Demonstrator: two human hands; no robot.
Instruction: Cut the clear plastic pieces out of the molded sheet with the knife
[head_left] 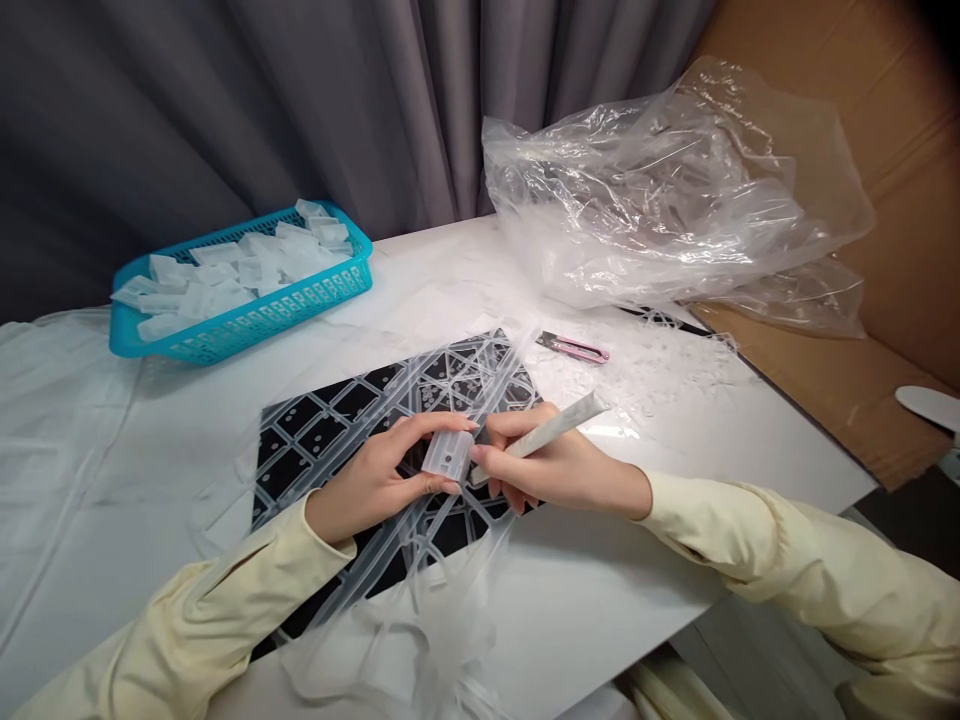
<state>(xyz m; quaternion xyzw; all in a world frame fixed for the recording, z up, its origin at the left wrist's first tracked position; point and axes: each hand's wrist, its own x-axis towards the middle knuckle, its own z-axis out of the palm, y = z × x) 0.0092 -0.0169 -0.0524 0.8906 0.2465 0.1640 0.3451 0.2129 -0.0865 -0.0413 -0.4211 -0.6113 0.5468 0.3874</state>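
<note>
My left hand [382,475] holds a small translucent plastic piece [448,455] between thumb and fingers; a round hole shows in it. Close against its right side, my right hand [536,465] grips a whitish pen-like tool [559,424], its lower tip near the piece and its thick end pointing up to the right. Beneath both hands lies a black mat [289,450] with translucent plastic frames and strips over it. Loose strips [442,630] hang toward the front edge of the table.
A blue basket [281,308] of translucent pieces stands at the back left. A pink-handled cutter [574,347] lies behind my right hand, beside clear scraps [667,365]. A crumpled clear bag [660,200] and cardboard [892,400] are on the right.
</note>
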